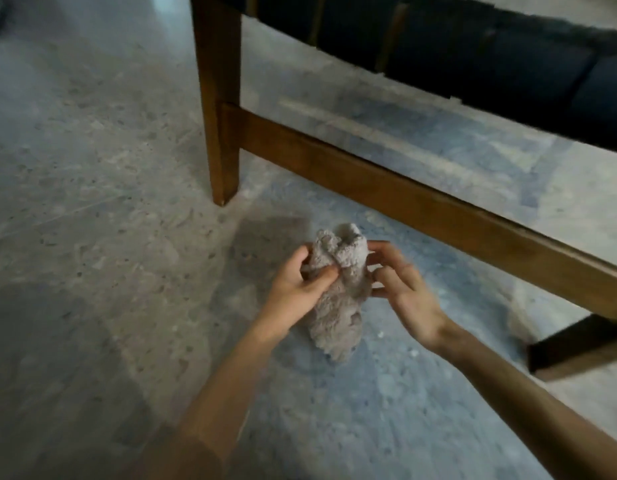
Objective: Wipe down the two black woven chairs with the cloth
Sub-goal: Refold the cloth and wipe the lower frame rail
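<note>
1. Bunching a grey cloth (338, 289) between both hands, a person holds it low at 6 o'clock in the view, over a speckled floor (92, 168).
2. The chair (438, 202) fills 12 to 4 o'clock, its black seat (507, 57) at 1 o'clock. It is well apart from the cloth.
3. Likely trouble: the cloth is a loose wad. Its lower end could drag on the floor and pick up grit, which would then smear onto the seat.
4. A loosened grip on either side could also let the wad drop.
5. The left hand (296, 289), at 9 o'clock of the cloth, has its fingers curled round it and its thumb pressed in.
6. The right hand (407, 292), at 3 o'clock, is half curled, with fingertips and thumb pinching the cloth's edge.
</note>
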Demonstrator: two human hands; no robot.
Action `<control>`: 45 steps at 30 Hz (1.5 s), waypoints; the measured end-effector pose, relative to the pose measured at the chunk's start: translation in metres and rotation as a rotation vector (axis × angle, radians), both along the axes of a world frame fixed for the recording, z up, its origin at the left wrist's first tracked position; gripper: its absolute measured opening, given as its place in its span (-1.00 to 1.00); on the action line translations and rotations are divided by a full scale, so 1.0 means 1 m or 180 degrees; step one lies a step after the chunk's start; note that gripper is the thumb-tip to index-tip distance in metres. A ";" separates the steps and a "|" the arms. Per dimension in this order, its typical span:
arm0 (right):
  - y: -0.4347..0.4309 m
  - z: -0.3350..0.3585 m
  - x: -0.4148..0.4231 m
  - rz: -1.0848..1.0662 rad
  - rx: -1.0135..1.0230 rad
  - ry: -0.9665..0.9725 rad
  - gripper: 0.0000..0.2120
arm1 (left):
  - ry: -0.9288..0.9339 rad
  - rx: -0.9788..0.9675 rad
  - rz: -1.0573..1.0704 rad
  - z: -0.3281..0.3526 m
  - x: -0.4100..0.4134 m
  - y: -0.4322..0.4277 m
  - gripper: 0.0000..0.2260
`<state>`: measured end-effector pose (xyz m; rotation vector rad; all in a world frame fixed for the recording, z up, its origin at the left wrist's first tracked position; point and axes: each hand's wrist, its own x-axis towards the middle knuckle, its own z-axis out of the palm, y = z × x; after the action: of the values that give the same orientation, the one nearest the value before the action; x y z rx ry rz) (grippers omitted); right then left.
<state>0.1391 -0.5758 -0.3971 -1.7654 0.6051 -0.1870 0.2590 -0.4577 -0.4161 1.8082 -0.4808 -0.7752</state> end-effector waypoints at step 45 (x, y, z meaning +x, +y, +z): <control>-0.087 -0.035 -0.251 -0.2664 -0.0275 0.0266 -0.50 | 0.0214 -0.0188 -0.1416 -0.026 -0.231 -0.166 -0.48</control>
<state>-0.1120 -0.6626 -0.4317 -1.5096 1.3904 -0.7216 0.0280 -0.6232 -0.4425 1.6327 -0.8689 -1.1073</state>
